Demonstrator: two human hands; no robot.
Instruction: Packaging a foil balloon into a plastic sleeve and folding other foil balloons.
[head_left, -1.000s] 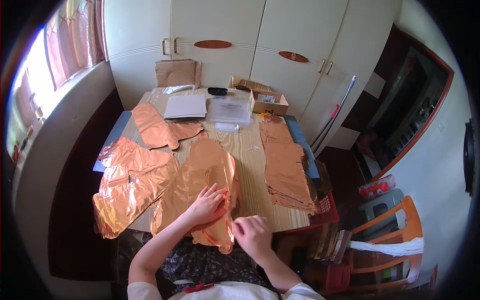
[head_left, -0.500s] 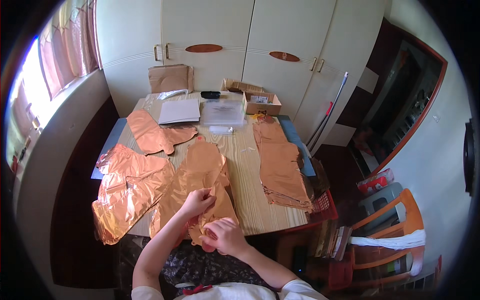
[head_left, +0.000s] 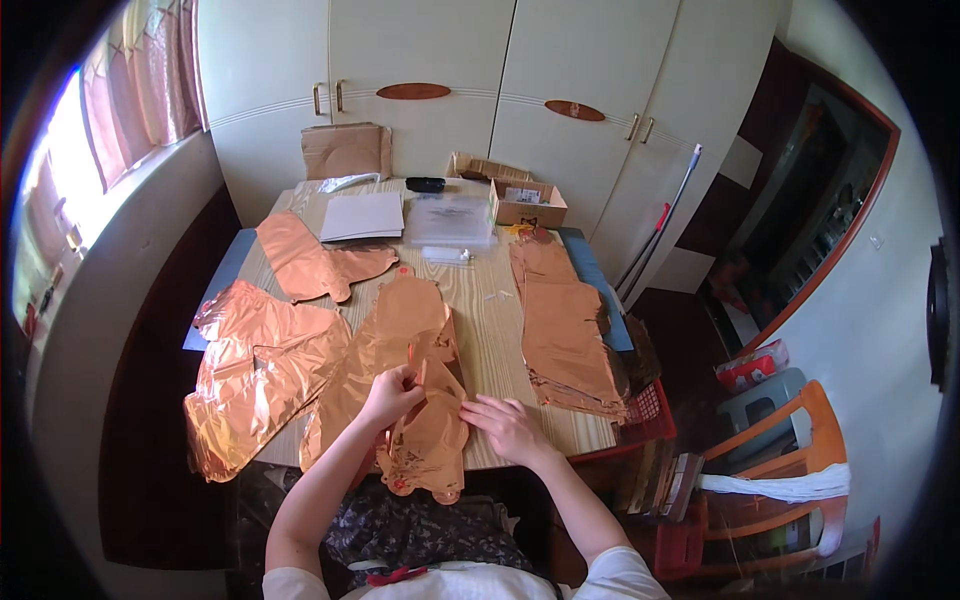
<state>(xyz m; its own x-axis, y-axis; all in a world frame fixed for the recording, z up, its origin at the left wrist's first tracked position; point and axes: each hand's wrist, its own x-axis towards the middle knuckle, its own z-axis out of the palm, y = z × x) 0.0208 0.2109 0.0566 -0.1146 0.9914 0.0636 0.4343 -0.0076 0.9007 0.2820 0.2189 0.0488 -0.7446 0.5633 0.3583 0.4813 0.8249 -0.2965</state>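
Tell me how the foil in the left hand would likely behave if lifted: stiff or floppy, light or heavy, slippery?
The foil is probably floppy: it bends up into a fold where the left hand pinches it. It is likely light for its size, as it looks film-thin. It may be somewhat slippery, given its metallic sheen.

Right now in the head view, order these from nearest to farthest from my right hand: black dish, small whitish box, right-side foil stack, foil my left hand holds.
1. Held foil: by your right hand.
2. Foil stack: off to the right.
3. Small whitish box: ahead, slightly left.
4. Black dish: farthest back, also left.
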